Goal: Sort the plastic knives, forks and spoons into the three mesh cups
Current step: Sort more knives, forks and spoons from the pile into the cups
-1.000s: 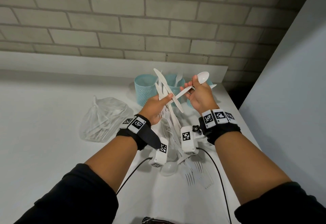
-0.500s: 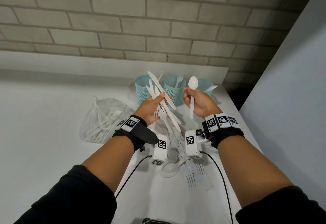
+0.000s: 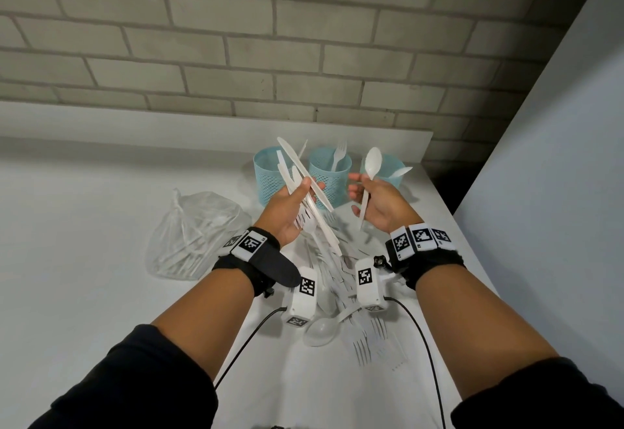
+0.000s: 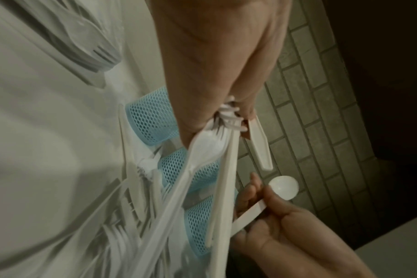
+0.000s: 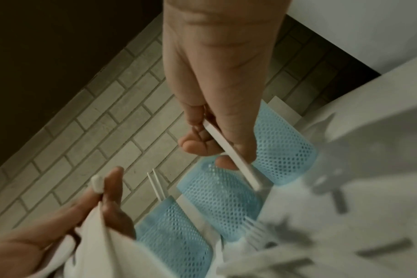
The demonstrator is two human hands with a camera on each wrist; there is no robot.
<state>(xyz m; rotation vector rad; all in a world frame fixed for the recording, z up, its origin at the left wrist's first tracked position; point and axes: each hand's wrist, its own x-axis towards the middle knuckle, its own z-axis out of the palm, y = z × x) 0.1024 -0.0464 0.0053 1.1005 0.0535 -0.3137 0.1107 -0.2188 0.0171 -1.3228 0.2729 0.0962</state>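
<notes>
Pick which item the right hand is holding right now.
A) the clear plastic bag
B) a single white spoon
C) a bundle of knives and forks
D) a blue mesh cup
B: the right hand pinches one white spoon by its handle, bowl up, in front of the cups.

The spoon (image 3: 371, 171) is smooth white plastic with a faint sheen — so are the knives (image 3: 305, 188). The three cups (image 3: 329, 171) are pale blue mesh, matt. The bag (image 3: 189, 236) is thin, crinkled clear film. The table (image 3: 84, 226) is plain matt white — the wall (image 3: 236, 40) rough grey brick.
</notes>
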